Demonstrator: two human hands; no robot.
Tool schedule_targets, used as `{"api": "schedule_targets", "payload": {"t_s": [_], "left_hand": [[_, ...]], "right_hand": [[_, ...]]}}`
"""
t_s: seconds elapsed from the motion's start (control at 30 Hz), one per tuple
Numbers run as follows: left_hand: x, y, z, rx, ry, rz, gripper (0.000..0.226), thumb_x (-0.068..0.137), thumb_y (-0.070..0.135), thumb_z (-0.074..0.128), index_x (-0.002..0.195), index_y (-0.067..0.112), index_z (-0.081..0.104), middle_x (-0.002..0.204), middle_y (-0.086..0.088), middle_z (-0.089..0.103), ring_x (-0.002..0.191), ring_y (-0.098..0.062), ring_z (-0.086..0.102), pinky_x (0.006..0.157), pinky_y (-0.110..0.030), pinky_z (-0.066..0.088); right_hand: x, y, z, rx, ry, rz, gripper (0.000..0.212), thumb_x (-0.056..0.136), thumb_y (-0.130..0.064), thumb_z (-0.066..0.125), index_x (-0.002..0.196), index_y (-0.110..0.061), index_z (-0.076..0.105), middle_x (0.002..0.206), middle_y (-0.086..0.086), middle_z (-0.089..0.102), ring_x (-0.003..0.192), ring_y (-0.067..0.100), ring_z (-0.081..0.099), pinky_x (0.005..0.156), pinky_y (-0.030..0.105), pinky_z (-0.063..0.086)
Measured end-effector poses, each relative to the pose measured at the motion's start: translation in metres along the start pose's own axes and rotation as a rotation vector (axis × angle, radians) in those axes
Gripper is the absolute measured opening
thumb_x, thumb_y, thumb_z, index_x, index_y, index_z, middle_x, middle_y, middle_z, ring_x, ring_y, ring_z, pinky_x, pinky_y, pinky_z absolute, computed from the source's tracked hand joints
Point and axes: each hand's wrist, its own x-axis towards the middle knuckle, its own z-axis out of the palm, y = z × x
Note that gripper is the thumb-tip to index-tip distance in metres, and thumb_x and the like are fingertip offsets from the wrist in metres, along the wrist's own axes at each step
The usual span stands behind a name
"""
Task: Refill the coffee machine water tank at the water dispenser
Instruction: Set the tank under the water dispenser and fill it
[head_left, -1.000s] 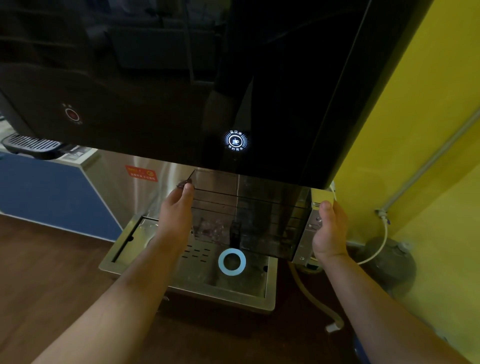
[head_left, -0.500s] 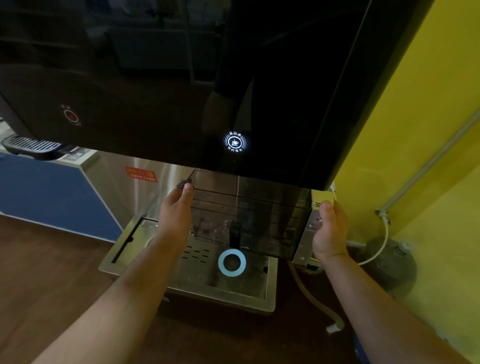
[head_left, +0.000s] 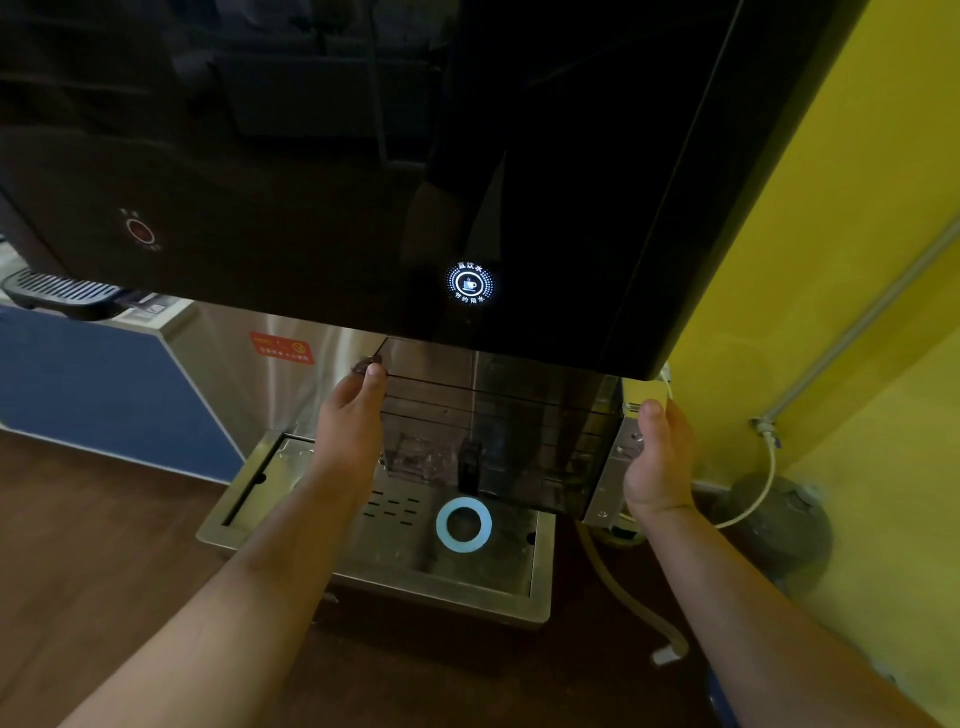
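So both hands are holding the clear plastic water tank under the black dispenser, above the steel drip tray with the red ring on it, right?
Not quite: the head view shows the ring on the steel drip tray is light blue, not red. The left hand and right hand do hold the clear plastic water tank under the black dispenser.

1. Bright yellow painted wall (head_left: 810, 260), right side of view.
2. Grey pipe (head_left: 862, 322) running diagonally up the yellow wall.
3. Dark brown wood-look floor (head_left: 93, 530), lower left.
4. Blue cabinet panel (head_left: 98, 395), left, standing on the brown floor.
5. Black slotted grille tray (head_left: 57, 293) on top of the blue cabinet, partly hidden.
6. Dark grey rounded jug (head_left: 779, 519) on the floor by the yellow wall.
7. Thin white tube (head_left: 763, 483) curving down in front of the grey jug.
8. Beige hose (head_left: 628, 597) lying on the floor, white end piece.
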Motion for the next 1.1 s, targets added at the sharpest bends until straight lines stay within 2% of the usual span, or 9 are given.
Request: {"api": "schedule_targets", "payload": {"t_s": [0.17,0.5,0.63,0.7,0.77,0.83,0.9,1.0,1.1], "left_hand": [[-0.0013,0.0017,-0.0012,0.001,-0.012,-0.001,0.041,0.103,0.037,0.044,0.137,0.017,0.055,0.139,-0.012,0.057,0.135,-0.029,0.048,0.115,-0.053,0.034],[-0.0033,0.0027,-0.0020,-0.014,-0.018,-0.007,0.044,0.104,0.036,0.044,0.142,0.014,0.050,0.141,-0.011,0.055,0.136,-0.028,0.047,0.117,-0.051,0.032],[-0.0044,0.0031,-0.0015,-0.022,-0.020,-0.004,0.042,0.104,0.034,0.044,0.140,0.013,0.052,0.135,-0.008,0.058,0.134,-0.026,0.049,0.117,-0.048,0.033],[-0.0049,0.0031,-0.0010,-0.029,-0.019,-0.006,0.041,0.104,0.033,0.044,0.139,0.013,0.053,0.134,-0.007,0.059,0.133,-0.025,0.049,0.116,-0.048,0.034],[-0.0052,0.0033,-0.0007,-0.027,-0.022,-0.014,0.035,0.104,0.033,0.043,0.133,0.017,0.057,0.125,-0.003,0.061,0.128,-0.023,0.052,0.114,-0.046,0.036],[-0.0052,0.0029,0.0000,-0.025,-0.022,-0.022,0.021,0.105,0.032,0.043,0.113,0.027,0.062,0.113,0.003,0.064,0.118,-0.019,0.057,0.108,-0.040,0.041],[-0.0059,0.0033,0.0005,-0.027,-0.019,-0.017,0.018,0.105,0.031,0.043,0.100,0.032,0.060,0.106,0.005,0.065,0.110,-0.016,0.059,0.099,-0.035,0.045],[-0.0062,0.0025,-0.0002,-0.027,-0.026,-0.004,0.020,0.105,0.032,0.042,0.109,0.027,0.062,0.108,0.003,0.065,0.109,-0.014,0.059,0.095,-0.032,0.046],[-0.0060,0.0008,-0.0013,-0.021,-0.026,0.003,0.031,0.104,0.035,0.044,0.127,0.020,0.060,0.122,-0.003,0.064,0.124,-0.023,0.055,0.110,-0.044,0.041]], "right_hand": [[-0.0004,-0.0040,0.0012,0.003,0.011,-0.001,0.023,0.079,-0.045,0.043,0.058,-0.035,0.042,0.052,-0.020,0.044,0.051,-0.001,0.034,0.051,0.013,0.029],[0.0007,-0.0020,-0.0021,-0.005,-0.008,0.008,0.027,0.080,-0.047,0.044,0.055,-0.040,0.049,0.054,-0.019,0.044,0.054,0.001,0.034,0.055,0.019,0.031],[-0.0009,-0.0047,-0.0016,0.003,-0.010,-0.007,0.024,0.081,-0.045,0.044,0.058,-0.037,0.045,0.054,-0.020,0.045,0.054,-0.001,0.036,0.055,0.014,0.032],[-0.0014,-0.0044,-0.0020,0.006,-0.002,0.001,0.026,0.080,-0.046,0.044,0.063,-0.027,0.042,0.055,-0.019,0.046,0.055,-0.001,0.037,0.056,0.014,0.033],[-0.0014,-0.0038,-0.0031,0.000,0.002,0.013,0.030,0.079,-0.047,0.044,0.064,-0.022,0.041,0.055,-0.020,0.047,0.055,-0.001,0.037,0.056,0.015,0.033],[-0.0014,-0.0038,-0.0032,-0.006,0.001,0.015,0.029,0.079,-0.048,0.043,0.063,-0.023,0.040,0.055,-0.020,0.047,0.054,-0.001,0.037,0.056,0.015,0.033],[-0.0011,-0.0037,-0.0032,-0.014,0.004,0.011,0.026,0.079,-0.048,0.043,0.063,-0.028,0.042,0.055,-0.022,0.048,0.055,-0.002,0.038,0.057,0.015,0.032],[-0.0006,-0.0014,-0.0041,-0.022,-0.003,0.016,0.024,0.079,-0.049,0.043,0.058,-0.040,0.050,0.056,-0.021,0.048,0.056,-0.001,0.038,0.058,0.017,0.033],[-0.0018,-0.0014,-0.0051,-0.015,0.001,0.023,0.022,0.077,-0.049,0.043,0.061,-0.034,0.045,0.056,-0.016,0.045,0.054,-0.001,0.037,0.058,0.019,0.032]]}}
